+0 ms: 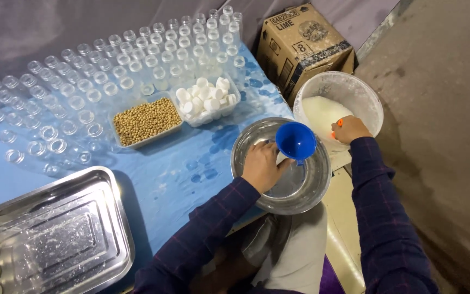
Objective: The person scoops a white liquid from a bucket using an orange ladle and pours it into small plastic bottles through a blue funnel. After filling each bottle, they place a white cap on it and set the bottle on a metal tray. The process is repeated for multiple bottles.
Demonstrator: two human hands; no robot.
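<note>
My left hand (260, 165) rests inside a round steel bowl (311, 196) at the table's right edge and holds something small under a blue funnel (296, 140); the thing itself is hidden by the hand. My right hand (349, 129) reaches into a white bucket (366, 97) of white powder (322, 111) and grips an orange-handled tool, mostly hidden.
Many empty clear bottles (91, 81) stand in rows on the blue table (175, 169). A clear tray of tan beans (147, 121) and a tray of white caps (206, 98) sit mid-table. A steel tray (55, 234) lies front left. A cardboard box (303, 46) stands behind the bucket.
</note>
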